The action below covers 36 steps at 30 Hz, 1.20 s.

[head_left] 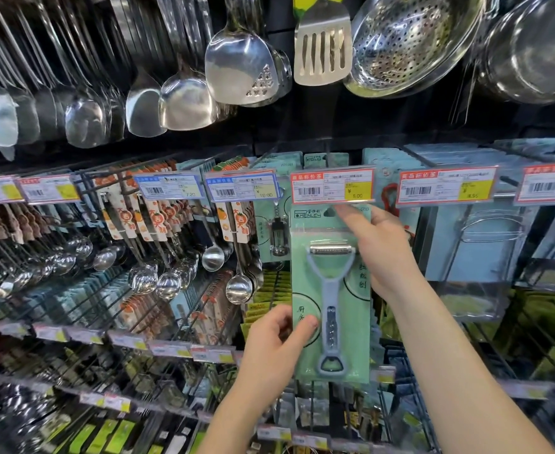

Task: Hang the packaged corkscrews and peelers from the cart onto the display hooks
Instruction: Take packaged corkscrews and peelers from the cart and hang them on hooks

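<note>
So the peeler pack is up against the display right now, its top edge tucked just under the red-framed price tag, hang hole about level with where the hook should be, though the hook itself is hidden behind that tag so I can't say if it's threaded. The left hand pinches the lower left edge of the card, thumb on the front and the other fingers curled behind, and the right hand clamps the upper right side with the index finger stretched up toward the hole. Judging by looks, this thing weighs next to nothing: thin mint-green card with a clear plastic blister over it, a grey-blue plastic Y-shaped handle, a small metal blade across the top and a bottle-opener loop at the bottom. The card is probably stiff enough to stay flat but will bend if squeezed mid-panel, and the blister looks glossy and a bit slick, so the edges are where I'd hold it, one hand near the hole to steer. Just left of it a carded corkscrew hangs on the neighbouring peg. Above are shiny steel spatulas and a perforated colander, all hard and reflective.
</note>
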{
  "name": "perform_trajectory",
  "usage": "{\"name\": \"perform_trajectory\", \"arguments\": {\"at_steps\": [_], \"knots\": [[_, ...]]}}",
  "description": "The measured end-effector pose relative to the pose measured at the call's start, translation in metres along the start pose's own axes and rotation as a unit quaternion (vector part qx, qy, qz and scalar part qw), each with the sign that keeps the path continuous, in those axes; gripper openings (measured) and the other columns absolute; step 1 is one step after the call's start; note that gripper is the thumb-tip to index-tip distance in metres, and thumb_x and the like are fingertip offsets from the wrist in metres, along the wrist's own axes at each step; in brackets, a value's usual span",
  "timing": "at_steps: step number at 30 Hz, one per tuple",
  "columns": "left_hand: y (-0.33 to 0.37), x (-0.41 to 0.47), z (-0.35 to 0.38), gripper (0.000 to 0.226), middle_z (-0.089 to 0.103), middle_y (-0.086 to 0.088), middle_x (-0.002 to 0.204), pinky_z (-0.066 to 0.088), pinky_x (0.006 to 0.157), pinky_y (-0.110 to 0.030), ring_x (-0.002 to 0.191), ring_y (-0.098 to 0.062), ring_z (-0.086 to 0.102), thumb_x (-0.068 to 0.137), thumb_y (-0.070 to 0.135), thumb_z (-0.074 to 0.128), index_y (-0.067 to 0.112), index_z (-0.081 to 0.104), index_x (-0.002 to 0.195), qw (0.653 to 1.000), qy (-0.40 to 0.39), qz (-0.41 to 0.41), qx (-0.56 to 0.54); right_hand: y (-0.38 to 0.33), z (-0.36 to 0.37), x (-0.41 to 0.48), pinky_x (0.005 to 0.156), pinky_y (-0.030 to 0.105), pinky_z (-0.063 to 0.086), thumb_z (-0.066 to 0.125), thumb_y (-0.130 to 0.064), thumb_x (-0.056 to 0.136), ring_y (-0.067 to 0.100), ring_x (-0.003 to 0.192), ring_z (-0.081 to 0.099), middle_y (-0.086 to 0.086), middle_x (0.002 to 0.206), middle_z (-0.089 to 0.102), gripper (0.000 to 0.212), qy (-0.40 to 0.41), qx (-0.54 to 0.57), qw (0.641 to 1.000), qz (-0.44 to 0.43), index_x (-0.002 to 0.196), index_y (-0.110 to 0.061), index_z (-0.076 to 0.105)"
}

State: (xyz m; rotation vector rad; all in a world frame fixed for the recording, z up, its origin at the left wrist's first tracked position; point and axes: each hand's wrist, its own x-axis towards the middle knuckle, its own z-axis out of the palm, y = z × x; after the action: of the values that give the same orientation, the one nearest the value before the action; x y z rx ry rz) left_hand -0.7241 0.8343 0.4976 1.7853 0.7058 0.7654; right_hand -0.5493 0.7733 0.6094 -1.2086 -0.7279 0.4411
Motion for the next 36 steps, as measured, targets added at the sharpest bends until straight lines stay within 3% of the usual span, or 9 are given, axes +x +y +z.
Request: {"name": "perform_trajectory", "arguments": {"at_steps": [3,8,14,16,23,26,30,33,36], "knots": [[-0.002,0.002,0.002,0.032,0.077,-0.015,0.095,0.059,0.082,-0.055,0.082,-0.034,0.069,0.093,0.049,0.072,0.017,0.076,0.095,1.0,0.008,-0.006,0.004,0.002,-0.001,0.001,0.106,0.048,0.055,0.073,-0.034,0.097,0.017,0.109,0.076,-0.005,0.11,0.082,0.013,-0.016,-0.002,1.0,0.003,0.1,-0.024,0.08],[0.001,0.009,0.004,0.039,0.069,-0.022,0.086,0.046,0.062,-0.03,0.066,-0.011,0.053,0.096,0.043,0.072,0.005,0.07,0.087,0.999,0.026,0.002,0.031,0.001,-0.001,0.007,0.093,0.026,0.054,0.07,-0.031,0.1,-0.001,0.102,0.074,-0.019,0.105,0.08,0.007,0.0,-0.015,1.0,-0.001,0.104,-0.03,0.076],[0.004,0.022,0.002,0.061,0.069,-0.027,0.089,0.057,0.066,-0.048,0.068,-0.025,0.06,0.084,0.066,0.068,0.005,0.068,0.09,0.999,0.05,0.017,0.005,-0.005,-0.005,0.009,0.071,0.004,0.05,0.061,-0.019,0.104,-0.018,0.087,0.069,-0.032,0.093,0.077,0.018,-0.035,-0.016,0.999,-0.025,0.104,-0.034,0.072],[0.006,0.027,0.001,0.066,0.068,-0.029,0.089,0.059,0.07,-0.054,0.07,-0.026,0.061,0.082,0.068,0.068,0.003,0.068,0.092,0.998,0.052,0.02,-0.004,-0.003,-0.006,0.01,0.075,0.005,0.051,0.064,-0.015,0.102,-0.015,0.092,0.07,-0.029,0.097,0.078,0.024,-0.042,-0.009,0.998,-0.041,0.103,-0.038,0.071],[0.015,0.037,0.002,0.06,0.065,-0.028,0.084,0.05,0.063,-0.041,0.068,-0.018,0.053,0.085,0.062,0.07,0.002,0.067,0.087,0.997,0.054,0.039,-0.025,-0.003,-0.002,0.024,0.088,0.015,0.051,0.065,-0.01,0.099,-0.005,0.106,0.067,-0.022,0.113,0.072,0.03,0.014,-0.019,0.999,-0.046,0.121,-0.03,0.068],[0.014,0.041,0.003,0.062,0.064,-0.028,0.081,0.048,0.064,-0.04,0.067,-0.018,0.051,0.086,0.063,0.069,0.0,0.068,0.09,0.998,0.039,0.031,-0.028,0.002,-0.003,0.028,0.083,0.007,0.053,0.063,-0.004,0.099,-0.007,0.105,0.069,-0.015,0.116,0.076,0.036,0.007,-0.039,0.998,-0.048,0.129,-0.023,0.069],[0.005,0.042,0.004,0.059,0.072,-0.027,0.093,0.058,0.076,-0.06,0.074,-0.021,0.06,0.084,0.065,0.07,0.007,0.072,0.093,0.999,0.031,0.015,-0.024,0.007,-0.005,0.027,0.086,0.01,0.053,0.064,-0.003,0.099,-0.009,0.102,0.071,-0.023,0.105,0.079,0.033,-0.015,-0.049,0.997,-0.063,0.109,-0.032,0.074],[0.0,0.045,0.006,0.056,0.072,-0.026,0.092,0.06,0.074,-0.056,0.072,-0.034,0.063,0.082,0.065,0.07,0.01,0.073,0.091,0.999,0.031,0.011,-0.022,0.016,-0.006,0.034,0.1,0.027,0.052,0.071,-0.011,0.097,0.003,0.111,0.07,-0.016,0.112,0.079,0.026,0.01,-0.053,0.997,-0.049,0.114,-0.029,0.073],[0.004,0.052,0.006,0.049,0.074,-0.021,0.093,0.06,0.08,-0.056,0.086,-0.044,0.068,0.087,0.061,0.069,0.012,0.074,0.093,1.0,0.022,0.005,-0.012,0.019,-0.006,0.047,0.089,0.022,0.052,0.072,-0.016,0.097,-0.001,0.102,0.068,-0.02,0.104,0.076,0.019,0.018,-0.067,0.997,-0.031,0.106,-0.032,0.072]]}}
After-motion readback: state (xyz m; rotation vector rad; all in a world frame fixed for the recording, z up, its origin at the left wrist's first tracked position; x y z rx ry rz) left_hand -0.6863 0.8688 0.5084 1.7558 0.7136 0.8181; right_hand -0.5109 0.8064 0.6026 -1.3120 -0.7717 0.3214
